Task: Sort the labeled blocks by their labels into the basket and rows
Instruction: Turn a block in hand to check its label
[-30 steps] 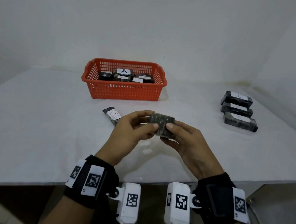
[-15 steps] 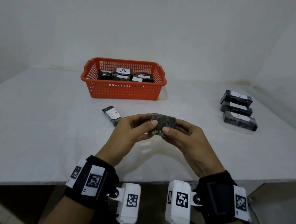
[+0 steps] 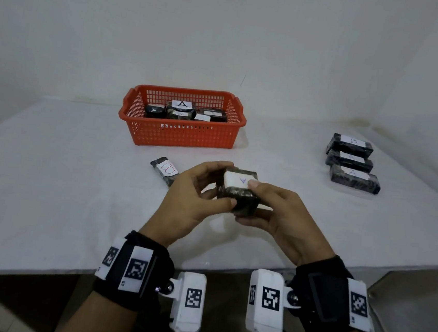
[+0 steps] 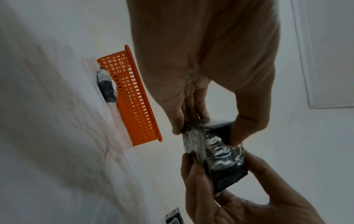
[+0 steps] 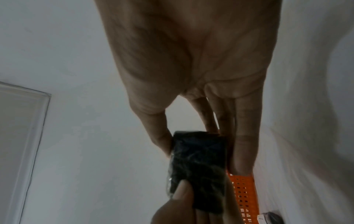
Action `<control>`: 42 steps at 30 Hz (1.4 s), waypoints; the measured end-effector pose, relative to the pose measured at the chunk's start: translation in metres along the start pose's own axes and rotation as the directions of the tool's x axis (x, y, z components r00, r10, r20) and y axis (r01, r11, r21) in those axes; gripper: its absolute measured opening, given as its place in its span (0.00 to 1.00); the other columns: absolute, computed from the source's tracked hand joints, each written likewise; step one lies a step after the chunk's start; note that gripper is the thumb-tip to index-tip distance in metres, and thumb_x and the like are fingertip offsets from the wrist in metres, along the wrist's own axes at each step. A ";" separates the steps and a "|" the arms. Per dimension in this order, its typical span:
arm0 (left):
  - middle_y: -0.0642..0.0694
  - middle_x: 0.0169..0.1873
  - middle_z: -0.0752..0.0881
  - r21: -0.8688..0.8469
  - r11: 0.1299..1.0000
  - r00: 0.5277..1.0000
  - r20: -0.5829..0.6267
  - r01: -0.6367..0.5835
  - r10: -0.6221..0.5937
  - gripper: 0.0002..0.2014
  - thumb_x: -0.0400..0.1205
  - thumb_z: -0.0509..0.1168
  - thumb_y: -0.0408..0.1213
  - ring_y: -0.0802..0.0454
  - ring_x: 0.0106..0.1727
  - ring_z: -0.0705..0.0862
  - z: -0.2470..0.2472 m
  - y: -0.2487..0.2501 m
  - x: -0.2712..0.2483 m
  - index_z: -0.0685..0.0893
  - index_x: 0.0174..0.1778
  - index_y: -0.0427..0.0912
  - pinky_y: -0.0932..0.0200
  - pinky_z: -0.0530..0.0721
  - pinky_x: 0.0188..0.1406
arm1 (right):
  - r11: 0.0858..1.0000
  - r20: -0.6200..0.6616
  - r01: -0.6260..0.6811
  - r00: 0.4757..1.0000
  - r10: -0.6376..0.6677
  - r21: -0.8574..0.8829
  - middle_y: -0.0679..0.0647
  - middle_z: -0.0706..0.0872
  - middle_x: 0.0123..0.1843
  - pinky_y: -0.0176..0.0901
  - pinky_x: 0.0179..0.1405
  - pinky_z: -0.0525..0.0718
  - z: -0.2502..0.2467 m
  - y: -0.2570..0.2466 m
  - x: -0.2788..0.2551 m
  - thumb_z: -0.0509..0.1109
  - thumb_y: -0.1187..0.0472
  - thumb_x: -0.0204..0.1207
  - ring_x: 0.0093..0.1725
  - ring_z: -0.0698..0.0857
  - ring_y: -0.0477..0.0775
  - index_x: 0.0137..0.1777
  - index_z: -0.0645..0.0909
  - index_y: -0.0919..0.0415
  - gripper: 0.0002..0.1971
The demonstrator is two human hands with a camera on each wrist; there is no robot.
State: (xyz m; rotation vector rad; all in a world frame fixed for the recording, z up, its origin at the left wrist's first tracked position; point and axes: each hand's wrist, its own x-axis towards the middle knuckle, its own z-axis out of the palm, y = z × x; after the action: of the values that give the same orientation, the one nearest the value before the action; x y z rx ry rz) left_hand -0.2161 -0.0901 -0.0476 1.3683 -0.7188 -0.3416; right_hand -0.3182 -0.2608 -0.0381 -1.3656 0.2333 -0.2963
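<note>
Block (image 3: 238, 192) labelled A, both hands gripping

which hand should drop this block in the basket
Left, probably. Both hands grip the block, whose label reads A. The basket with other A blocks sits ahead and left, on the left hand's side; the right hand is farther.

The basket (image 3: 180, 134) is orange-red plastic with a grid of small holes; the block (image 3: 238, 192) held in both hands is dark with mottled grey marbling and a white label; the lone block (image 3: 164, 172) on the pale grey-white bench (image 3: 49, 175) carries red lettering on white; the wristbands (image 3: 134, 270) are black with black-and-white square markers.
</note>
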 end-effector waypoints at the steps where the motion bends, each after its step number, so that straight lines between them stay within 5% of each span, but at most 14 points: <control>1: 0.43 0.67 0.89 -0.008 1.000 1.000 0.026 0.005 -0.005 0.31 0.75 0.76 0.15 0.51 0.72 0.86 0.000 0.000 0.000 0.82 0.74 0.37 0.55 0.88 0.65 | 1.000 -0.009 -0.003 1.000 0.003 -0.003 0.65 0.93 0.57 0.54 0.52 0.94 0.001 0.001 0.001 0.74 0.57 0.81 0.52 0.94 0.62 0.63 0.89 0.67 0.16; 6: 0.52 0.65 0.91 0.030 0.995 0.993 -0.076 0.096 -0.093 0.28 0.79 0.78 0.43 0.57 0.68 0.88 0.004 0.001 0.001 0.83 0.76 0.44 0.52 0.85 0.73 | 0.996 -0.015 0.070 0.997 -0.071 -0.059 0.61 0.92 0.61 0.61 0.58 0.92 0.002 0.008 -0.002 0.81 0.67 0.75 0.59 0.93 0.63 0.68 0.85 0.58 0.21; 10: 0.49 0.58 0.93 0.091 0.995 0.992 -0.123 0.034 -0.023 0.21 0.79 0.78 0.31 0.57 0.61 0.91 0.003 0.002 0.000 0.89 0.69 0.42 0.59 0.88 0.66 | 0.995 -0.022 0.086 0.996 -0.087 -0.043 0.58 0.92 0.63 0.59 0.59 0.92 0.002 0.009 -0.003 0.80 0.67 0.74 0.61 0.92 0.61 0.70 0.83 0.56 0.24; 13: 0.43 0.60 0.92 0.043 0.999 0.998 -0.062 -0.013 0.015 0.24 0.76 0.78 0.22 0.49 0.63 0.91 0.003 0.001 -0.001 0.87 0.69 0.38 0.59 0.90 0.61 | 1.000 -0.041 -0.010 0.999 0.011 0.030 0.62 0.92 0.60 0.59 0.59 0.92 0.003 0.003 -0.002 0.77 0.54 0.76 0.56 0.94 0.63 0.68 0.85 0.62 0.22; 15: 0.43 0.62 0.91 0.036 0.999 0.999 -0.007 -0.031 0.031 0.27 0.75 0.77 0.19 0.48 0.66 0.90 0.003 0.000 -0.002 0.86 0.70 0.38 0.57 0.88 0.66 | 1.000 -0.044 -0.025 0.999 0.025 0.005 0.66 0.92 0.58 0.60 0.58 0.92 0.003 0.002 -0.001 0.73 0.55 0.82 0.56 0.93 0.66 0.63 0.87 0.68 0.18; 21: 0.50 0.62 0.92 0.064 0.995 0.997 0.005 0.074 -0.074 0.24 0.80 0.75 0.45 0.54 0.64 0.90 0.008 0.006 -0.003 0.86 0.72 0.45 0.57 0.89 0.63 | 0.998 -0.080 0.055 0.995 -0.057 -0.027 0.65 0.93 0.57 0.58 0.62 0.91 -0.001 0.003 0.000 0.74 0.66 0.82 0.58 0.93 0.65 0.64 0.88 0.69 0.13; 24: 0.46 0.54 0.95 0.056 0.993 0.993 -0.061 0.102 -0.099 0.13 0.84 0.73 0.36 0.47 0.59 0.93 0.010 0.006 0.000 0.91 0.64 0.39 0.50 0.92 0.61 | 0.997 -0.068 0.071 0.995 -0.072 -0.021 0.65 0.93 0.57 0.55 0.59 0.92 0.000 0.001 0.000 0.73 0.65 0.82 0.56 0.93 0.62 0.63 0.87 0.70 0.13; 28: 0.43 0.55 0.95 0.047 0.992 0.993 -0.029 0.117 -0.115 0.12 0.84 0.74 0.36 0.44 0.59 0.93 0.010 0.004 0.003 0.92 0.63 0.38 0.42 0.90 0.66 | 0.996 -0.099 0.088 0.991 -0.088 -0.010 0.65 0.93 0.55 0.55 0.56 0.93 0.000 0.001 0.001 0.74 0.61 0.81 0.54 0.93 0.60 0.60 0.87 0.73 0.15; 33: 0.39 0.54 0.94 -0.013 0.991 0.990 -0.056 0.133 -0.133 0.11 0.86 0.70 0.35 0.41 0.60 0.93 0.014 0.005 0.004 0.93 0.59 0.34 0.44 0.91 0.62 | 0.995 -0.057 0.101 0.993 -0.102 -0.020 0.62 0.93 0.57 0.52 0.58 0.91 -0.005 0.002 -0.001 0.79 0.60 0.75 0.58 0.93 0.60 0.63 0.87 0.68 0.18; 39: 0.36 0.56 0.93 -0.084 0.984 0.987 0.003 0.159 -0.159 0.13 0.87 0.68 0.36 0.40 0.59 0.93 0.021 0.003 0.006 0.91 0.61 0.33 0.50 0.92 0.58 | 0.992 -0.086 0.114 0.989 -0.119 -0.061 0.61 0.93 0.61 0.65 0.69 0.86 -0.015 0.003 -0.001 0.83 0.59 0.72 0.63 0.91 0.62 0.66 0.87 0.63 0.22; 42: 0.37 0.53 0.94 -0.143 0.970 0.980 0.007 0.196 -0.197 0.12 0.89 0.66 0.37 0.40 0.57 0.93 0.030 0.003 0.010 0.92 0.59 0.36 0.45 0.91 0.59 | 0.993 -0.054 0.104 0.993 -0.107 -0.055 0.61 0.93 0.60 0.61 0.69 0.86 -0.024 0.002 -0.005 0.88 0.57 0.67 0.63 0.91 0.63 0.69 0.85 0.58 0.30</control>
State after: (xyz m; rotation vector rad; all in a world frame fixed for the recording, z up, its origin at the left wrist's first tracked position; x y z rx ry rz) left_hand -0.2282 -0.1183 -0.0410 1.3060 -0.5427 -0.5354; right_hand -0.3307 -0.2814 -0.0446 -1.4246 0.2179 -0.4206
